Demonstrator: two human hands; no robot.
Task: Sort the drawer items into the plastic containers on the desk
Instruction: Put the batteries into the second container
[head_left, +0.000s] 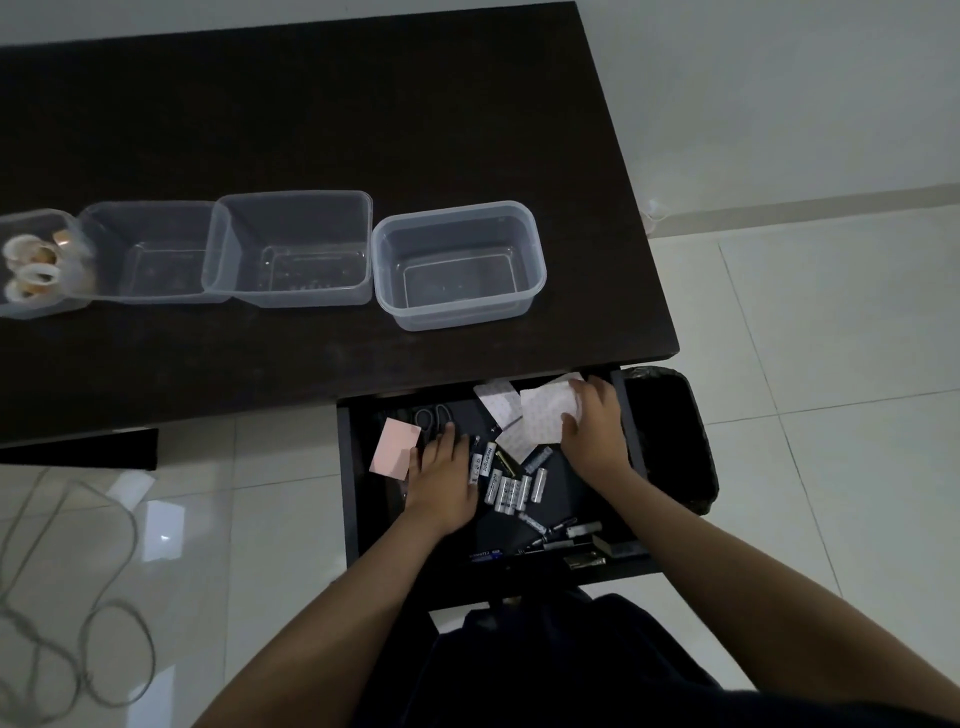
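Observation:
The open drawer (347, 467) under the dark desk (311, 130) holds several batteries (511, 491), white paper sheets (543, 421), a pink card (395, 447), scissors (431, 415) and small items at the front. My left hand (444, 480) lies flat in the drawer beside the pink card, fingers straight. My right hand (595, 428) rests on the white sheets at the drawer's back right, its fingers over their edge. Several clear plastic containers stand in a row on the desk: the right one (457, 215), the middle one (293, 200), another (150, 210), and a far-left one (31, 306) with tape rolls.
A black bin (670, 441) stands right of the drawer. Grey cable (78, 597) loops on the tiled floor at the left, next to white paper pieces (132, 488). The desk's front edge overhangs the drawer's back.

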